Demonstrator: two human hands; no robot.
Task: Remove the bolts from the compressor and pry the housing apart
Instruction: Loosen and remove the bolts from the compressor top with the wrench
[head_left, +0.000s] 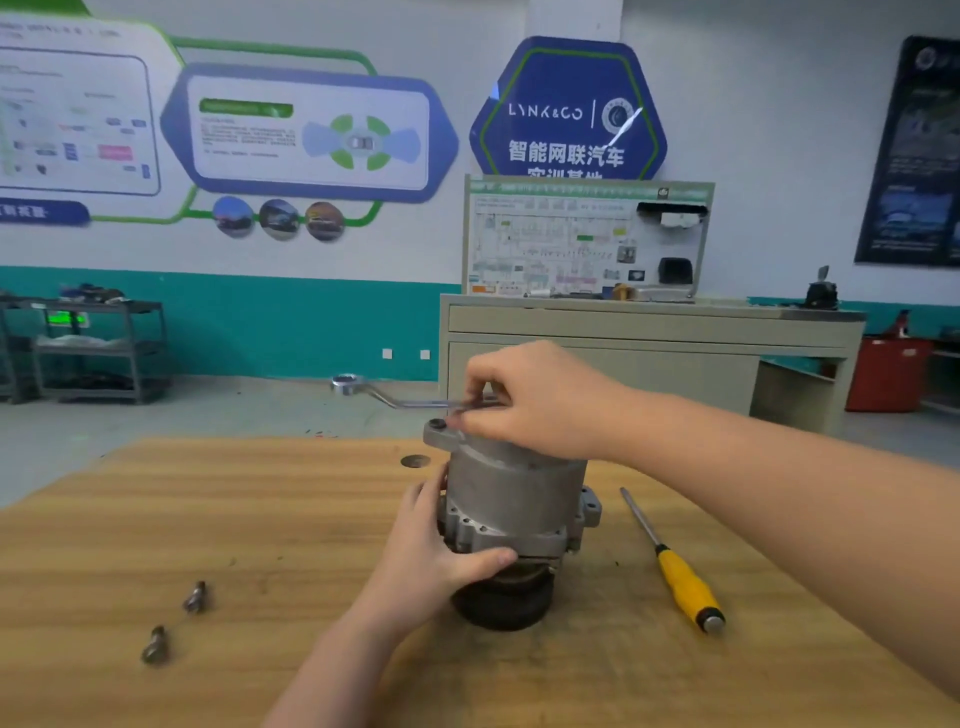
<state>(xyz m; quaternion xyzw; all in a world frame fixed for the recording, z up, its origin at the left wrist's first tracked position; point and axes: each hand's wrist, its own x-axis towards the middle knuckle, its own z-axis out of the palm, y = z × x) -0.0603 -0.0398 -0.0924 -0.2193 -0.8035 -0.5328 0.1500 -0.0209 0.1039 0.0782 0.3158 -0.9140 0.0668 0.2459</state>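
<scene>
On the wooden table (156, 519), near its middle, the grey metal compressor (511, 499) stands on end, its dark pulley end (504, 603) down against the wood and a lug with a hole jutting out at the top left. At its lower left side the left hand (436, 551) wraps the housing flange, thumb lying across the front and fingers curled round the far side, so that grip is closed on the compressor. Above, the right hand (535, 400) sits over the top of the compressor with its fingers curled round one end of a ring wrench (395, 397); the wrench shaft runs out to the left and its ring end hangs in the air past the table's far edge. What the held end meets under the fingers is hidden. Two loose bolts (176, 623) lie well apart from the compressor near the table's front left, one a little farther back than the other. To the right of the compressor a screwdriver with a yellow handle (680, 577) lies flat, its shaft pointing away toward the far edge. Just beyond the compressor's top left a small dark round mark shows in the tabletop.
</scene>
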